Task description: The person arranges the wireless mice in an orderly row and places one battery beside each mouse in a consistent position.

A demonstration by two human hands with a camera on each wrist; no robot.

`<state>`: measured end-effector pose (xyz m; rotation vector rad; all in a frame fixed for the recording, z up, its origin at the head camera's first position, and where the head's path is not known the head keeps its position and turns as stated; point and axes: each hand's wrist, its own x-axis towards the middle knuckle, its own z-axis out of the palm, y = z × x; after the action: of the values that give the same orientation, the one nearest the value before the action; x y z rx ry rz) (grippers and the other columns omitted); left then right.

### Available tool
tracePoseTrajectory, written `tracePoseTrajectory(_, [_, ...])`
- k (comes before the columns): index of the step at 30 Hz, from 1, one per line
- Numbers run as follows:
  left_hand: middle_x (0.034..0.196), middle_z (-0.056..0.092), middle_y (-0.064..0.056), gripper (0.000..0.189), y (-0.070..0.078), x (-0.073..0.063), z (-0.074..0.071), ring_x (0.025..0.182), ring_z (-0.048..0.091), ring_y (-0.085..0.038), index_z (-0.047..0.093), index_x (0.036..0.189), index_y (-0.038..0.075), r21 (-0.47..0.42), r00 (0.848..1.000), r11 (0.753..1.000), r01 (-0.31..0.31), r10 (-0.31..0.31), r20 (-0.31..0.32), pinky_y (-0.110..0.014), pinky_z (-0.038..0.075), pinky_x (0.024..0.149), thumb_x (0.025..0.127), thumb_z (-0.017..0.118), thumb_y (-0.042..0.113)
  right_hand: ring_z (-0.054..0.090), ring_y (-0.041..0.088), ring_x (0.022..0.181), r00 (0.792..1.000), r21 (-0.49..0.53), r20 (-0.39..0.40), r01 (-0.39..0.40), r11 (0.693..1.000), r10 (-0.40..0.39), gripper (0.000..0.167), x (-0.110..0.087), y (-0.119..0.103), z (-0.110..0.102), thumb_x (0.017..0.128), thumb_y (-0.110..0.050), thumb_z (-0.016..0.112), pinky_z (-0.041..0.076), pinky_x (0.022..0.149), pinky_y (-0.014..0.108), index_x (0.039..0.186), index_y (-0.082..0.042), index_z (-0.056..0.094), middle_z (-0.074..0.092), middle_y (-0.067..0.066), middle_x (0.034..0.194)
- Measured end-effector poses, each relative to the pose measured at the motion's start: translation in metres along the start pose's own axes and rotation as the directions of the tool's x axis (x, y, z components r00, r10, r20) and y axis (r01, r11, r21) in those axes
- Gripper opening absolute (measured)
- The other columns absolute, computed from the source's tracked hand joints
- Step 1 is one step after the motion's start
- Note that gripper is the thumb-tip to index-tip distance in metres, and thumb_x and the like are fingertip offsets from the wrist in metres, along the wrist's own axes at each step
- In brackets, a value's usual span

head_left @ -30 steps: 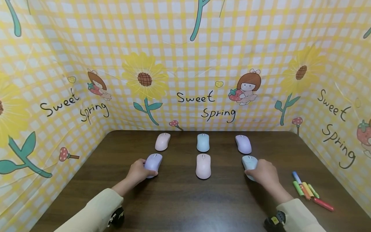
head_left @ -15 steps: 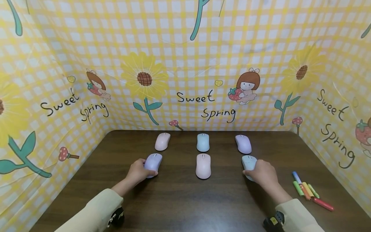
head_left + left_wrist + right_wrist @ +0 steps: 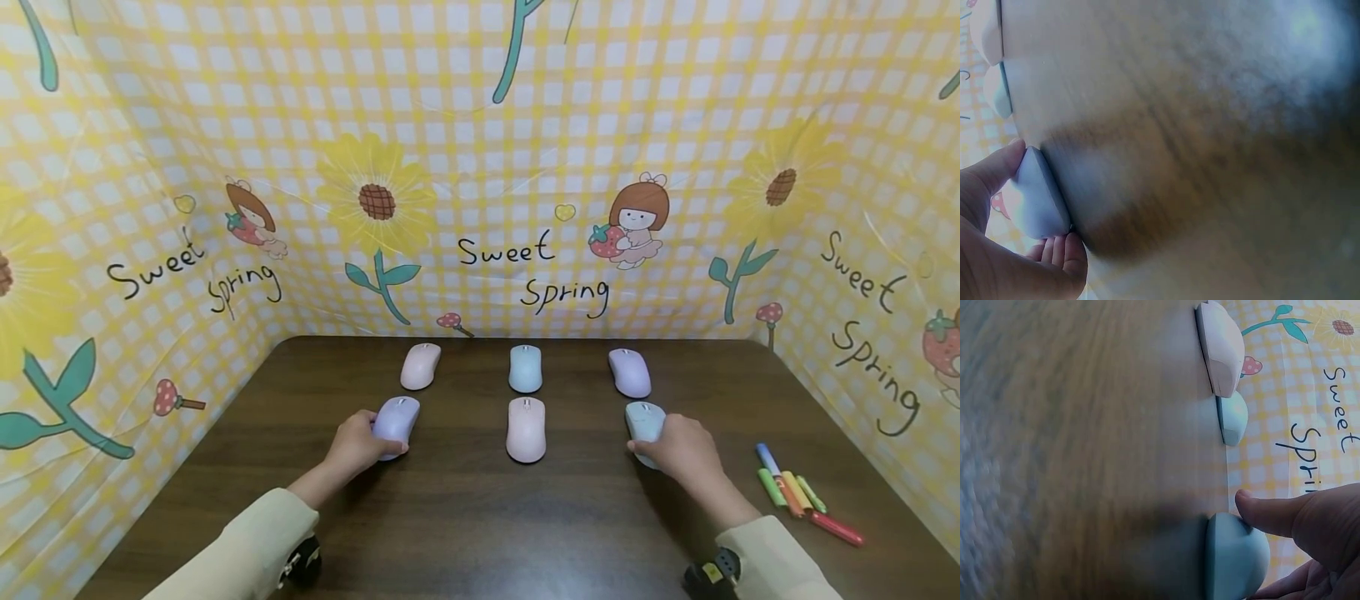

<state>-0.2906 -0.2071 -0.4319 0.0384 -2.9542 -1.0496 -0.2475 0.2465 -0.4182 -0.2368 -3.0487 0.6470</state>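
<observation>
Near the front left of the mouse group, my left hand (image 3: 358,446) grips a purple computer mouse (image 3: 398,423) between thumb and fingers; the left wrist view shows the thumb on one side of the mouse (image 3: 1038,194) and curled fingertips on the other. On the right, my right hand (image 3: 686,450) holds a light blue mouse (image 3: 643,421) by its sides, the thumb against its near left edge. In the right wrist view the far side of that mouse (image 3: 1238,559) hides most of the fingers. Between the hands lies a pink mouse (image 3: 527,430).
Behind them stand a second pink mouse (image 3: 421,367), a second light blue mouse (image 3: 526,369) and a second purple mouse (image 3: 630,373) in a row. Several coloured markers (image 3: 793,490) lie at the right of the dark wooden table (image 3: 465,533). A yellow checked cloth (image 3: 480,167) encloses the back and sides.
The right hand has shifted the light blue mouse very slightly to the left. The left hand and the other mice look the same.
</observation>
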Motion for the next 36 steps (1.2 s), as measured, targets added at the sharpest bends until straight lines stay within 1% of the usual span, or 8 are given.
tracePoseTrajectory(5, [0.108,0.061,-0.027,0.071,0.000,0.000,0.000,0.095,0.058,-0.035,0.053,0.115,-0.016,-0.003,1.000,1.000,0.000,0.000,-0.001,-0.048,0.048,0.080,0.067,0.089,0.022,0.053,0.027,0.067,1.000,0.022,0.019,-0.004,1.000,0.003,0.063,-0.001,0.004,-0.006,0.078,-0.041,0.079,0.045,0.059,0.039,0.096,0.016,0.058,0.059,0.017,0.078])
tracePoseTrajectory(13, [0.108,0.061,-0.027,0.071,0.001,0.000,0.000,0.095,0.058,-0.035,0.053,0.115,-0.015,0.000,1.000,1.000,-0.001,0.001,0.000,-0.048,0.047,0.081,0.067,0.089,0.023,0.047,0.023,0.062,0.997,0.057,0.062,-0.041,0.998,0.037,0.051,-0.007,0.011,-0.025,0.082,-0.042,0.076,0.039,0.054,0.033,0.079,0.006,0.056,0.047,0.010,0.068])
tracePoseTrajectory(16, [0.108,0.061,-0.027,0.071,0.002,0.001,-0.001,0.095,0.058,-0.035,0.053,0.115,-0.015,0.004,1.000,1.000,0.000,0.000,0.002,-0.048,0.047,0.081,0.067,0.089,0.023,0.047,0.023,0.062,0.997,0.051,0.066,-0.039,0.998,0.036,0.051,-0.009,0.018,-0.031,0.082,-0.043,0.075,0.039,0.054,0.033,0.078,0.005,0.055,0.047,0.010,0.068])
tracePoseTrajectory(18, [0.108,0.060,-0.027,0.071,0.003,0.001,-0.001,0.095,0.057,-0.035,0.053,0.115,-0.015,0.004,1.000,1.000,0.001,-0.001,0.005,-0.048,0.047,0.081,0.068,0.089,0.024,0.051,0.027,0.066,0.998,0.046,0.060,-0.026,0.999,0.024,0.056,-0.009,0.023,-0.035,0.083,-0.043,0.074,0.042,0.056,0.036,0.085,0.010,0.057,0.052,0.016,0.073])
tracePoseTrajectory(21, [0.108,0.060,-0.027,0.072,0.003,0.002,0.000,0.095,0.057,-0.035,0.053,0.115,-0.015,0.003,1.000,1.000,0.003,-0.003,0.007,-0.048,0.047,0.081,0.067,0.089,0.024,0.058,0.042,0.080,1.000,0.030,0.026,0.013,0.999,-0.014,0.067,-0.009,0.031,-0.041,0.083,-0.043,0.073,0.048,0.066,0.047,0.102,0.020,0.056,0.059,0.032,0.090])
tracePoseTrajectory(24, [0.108,0.060,-0.027,0.072,0.003,0.001,0.000,0.095,0.057,-0.035,0.052,0.116,-0.015,0.000,1.000,1.000,0.006,-0.006,0.009,-0.048,0.047,0.081,0.068,0.089,0.023,0.052,0.056,0.102,0.999,0.014,-0.002,0.045,0.999,-0.045,0.077,-0.011,0.039,-0.048,0.084,-0.043,0.072,0.045,0.079,0.059,0.117,0.024,0.050,0.053,0.043,0.113])
tracePoseTrajectory(26, [0.109,0.060,-0.027,0.072,0.003,0.001,0.000,0.095,0.057,-0.035,0.052,0.116,-0.016,-0.001,1.000,1.000,0.006,-0.006,0.009,-0.048,0.047,0.081,0.068,0.089,0.023,0.047,0.059,0.108,0.999,0.013,0.000,0.042,0.999,-0.042,0.081,-0.013,0.045,-0.052,0.084,-0.044,0.071,0.043,0.084,0.062,0.121,0.024,0.048,0.049,0.044,0.119])
tracePoseTrajectory(36, [0.109,0.060,-0.027,0.073,0.002,0.002,0.001,0.096,0.057,-0.035,0.052,0.117,-0.016,-0.005,1.000,1.000,0.012,-0.012,0.011,-0.048,0.047,0.081,0.067,0.090,0.024,0.044,0.061,0.108,0.998,-0.015,0.064,-0.013,1.000,0.014,0.098,-0.025,0.081,-0.080,0.083,-0.060,0.066,0.042,0.081,0.064,0.126,0.025,0.042,0.044,0.045,0.124])
